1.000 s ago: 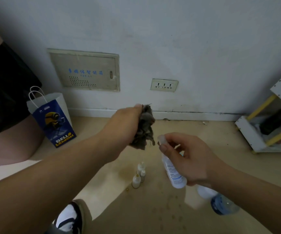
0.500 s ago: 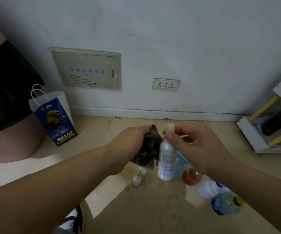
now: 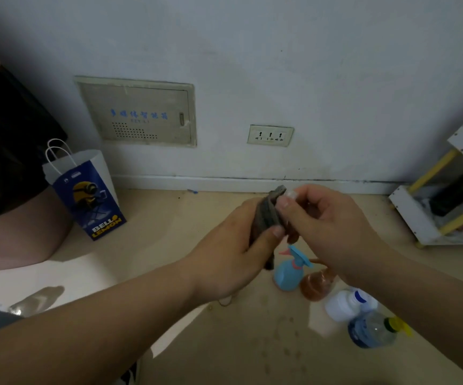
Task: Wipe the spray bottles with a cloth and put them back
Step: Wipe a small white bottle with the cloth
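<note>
Moved since half a second ago: cloth [image 3: 266, 215] now closes round the small white spray bottle [image 3: 290, 193], which hung bare beside it. Wiping looks under way.
Left hand [image 3: 233, 254]: fingers [image 3: 276, 232] curled round cloth and bottle.
Right hand [image 3: 333, 232]: fingers pinch the cap, centre frame.
Floor [image 3: 197, 343], lower right: blue spray bottle [image 3: 288, 273], opaque; amber bottle [image 3: 316, 286], translucent; white bottle [image 3: 345, 305], opaque; clear bottle [image 3: 372, 332], bluish inside.
Paper bag [image 3: 86, 195], left: contents hidden.

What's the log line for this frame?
phase: wipe | left hand: grips grey cloth around spray bottle | right hand: pinches its cap
</note>
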The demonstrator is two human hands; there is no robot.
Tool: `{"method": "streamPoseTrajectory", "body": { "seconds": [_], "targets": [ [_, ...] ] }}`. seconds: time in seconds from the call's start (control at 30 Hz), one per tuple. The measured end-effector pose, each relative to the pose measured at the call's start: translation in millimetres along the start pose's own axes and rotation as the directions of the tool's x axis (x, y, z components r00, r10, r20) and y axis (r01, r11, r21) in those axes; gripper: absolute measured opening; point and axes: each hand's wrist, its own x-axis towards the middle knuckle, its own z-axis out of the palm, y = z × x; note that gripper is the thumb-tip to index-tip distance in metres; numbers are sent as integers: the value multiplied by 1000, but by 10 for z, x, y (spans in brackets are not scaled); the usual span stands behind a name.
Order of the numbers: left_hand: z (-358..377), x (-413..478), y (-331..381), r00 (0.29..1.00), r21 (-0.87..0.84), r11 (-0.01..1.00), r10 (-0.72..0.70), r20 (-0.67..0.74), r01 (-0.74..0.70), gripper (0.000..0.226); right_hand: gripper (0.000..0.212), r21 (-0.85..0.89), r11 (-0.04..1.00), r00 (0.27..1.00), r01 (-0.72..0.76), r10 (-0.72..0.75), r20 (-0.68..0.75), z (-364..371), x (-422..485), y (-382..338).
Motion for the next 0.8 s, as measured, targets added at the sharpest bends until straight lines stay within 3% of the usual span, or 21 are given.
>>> {"method": "streamPoseTrajectory", "body": {
  "seconds": [0.1, 0.17, 0.27, 0.4, 0.47, 0.57, 0.63, 0.67, 0.73, 0.77, 0.8],
  "targets": [
    [-61, 11, -15, 961, -227, 935, -259, 96, 274, 38, 16, 51, 999, 997, -13, 17, -71, -77, 59, -19],
    [-53, -2, -16, 934, -252, 900, -333, 130, 355, 37, 16, 73, 996, 997, -47, 51, -63, -85, 77, -1],
    [-9, -31, -6, 985, -2, 985, -171, 1, 171, 35, 18, 76, 991, 994, -108, 108, 0, -22, 54, 46],
    [74, -128, 19, 994, 277, 956, 105, -25, -94, 56, 19, 167, 980, 992, -112, 100, 75, 76, 17, 83],
    [64, -135, -17, 992, 313, 942, 123, 17, -122, 69, 18, 164, 980, 991, -117, 105, 81, 103, 13, 92],
    [-52, -99, -87, 989, 166, 975, 139, 51, -146, 57, 17, 117, 988, 994, -106, 102, 39, 104, 39, 72],
    [-111, -83, -160, 999, -42, 999, -20, 36, 21, 41, 16, 96, 990, 994, -107, 108, 1, 84, 78, 58],
    [-133, -72, -168, 979, -195, 959, -202, 38, 206, 35, 15, 92, 989, 993, -112, 114, -11, 78, 95, 54],
    [-156, -60, -204, 870, -434, 771, -488, 66, 465, 28, 15, 113, 986, 992, -127, 127, 5, 114, 110, 55],
    [-157, -57, -202, 849, -442, 752, -527, 43, 489, 25, 15, 132, 983, 992, -129, 126, 29, 160, 106, 62],
    [-149, -59, -192, 878, -382, 812, -478, -4, 440, 23, 14, 146, 981, 991, -127, 119, 61, 219, 94, 67]
  ]
}}
